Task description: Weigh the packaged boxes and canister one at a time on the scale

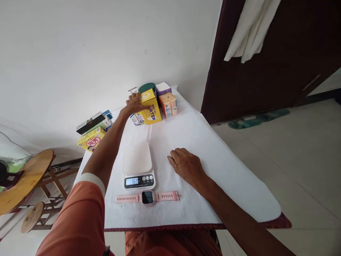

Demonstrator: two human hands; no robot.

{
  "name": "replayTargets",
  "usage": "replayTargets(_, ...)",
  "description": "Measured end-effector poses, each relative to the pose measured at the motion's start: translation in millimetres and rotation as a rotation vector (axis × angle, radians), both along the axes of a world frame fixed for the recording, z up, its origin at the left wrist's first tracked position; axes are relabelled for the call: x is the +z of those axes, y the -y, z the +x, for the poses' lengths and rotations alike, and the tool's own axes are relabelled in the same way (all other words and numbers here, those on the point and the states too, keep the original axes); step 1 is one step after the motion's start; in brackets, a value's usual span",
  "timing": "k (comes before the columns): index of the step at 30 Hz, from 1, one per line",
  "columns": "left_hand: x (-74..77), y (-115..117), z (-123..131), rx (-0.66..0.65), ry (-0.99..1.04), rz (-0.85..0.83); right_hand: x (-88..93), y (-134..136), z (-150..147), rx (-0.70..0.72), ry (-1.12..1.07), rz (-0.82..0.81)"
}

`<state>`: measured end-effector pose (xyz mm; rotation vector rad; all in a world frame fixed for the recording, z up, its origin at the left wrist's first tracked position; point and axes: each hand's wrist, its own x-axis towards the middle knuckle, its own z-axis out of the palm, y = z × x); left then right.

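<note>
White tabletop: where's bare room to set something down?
The cloth is bare between right hand and right edge, between that hand and orange box, and in a strip between watch and near edge. Crowded: far end, around the left hand on yellow box; left edge, by other boxes.

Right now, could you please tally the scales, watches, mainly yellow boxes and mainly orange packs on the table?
Scales: 1, the white scale
Watches: 1, the pink-strapped watch
Yellow: 2, the rear box by the left hand and the left-side box
Orange: 1, the orange pack
Total: 5
</note>
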<state>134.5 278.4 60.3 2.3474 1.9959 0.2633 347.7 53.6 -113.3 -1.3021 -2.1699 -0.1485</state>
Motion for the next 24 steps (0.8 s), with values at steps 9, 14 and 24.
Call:
replayTargets(9,2.6,21,4,-0.105,0.12,0.14,2.7,0,-1,-0.012,0.016,-0.045)
replayTargets(14,16.0,60,-8,-0.192,0.24,0.257,5.8,0,0,-0.012,0.026,-0.095)
replayTargets(24,62.7,214,-62,-0.154,0.128,0.221,12.1,1,-1,-0.023,0.023,-0.195)
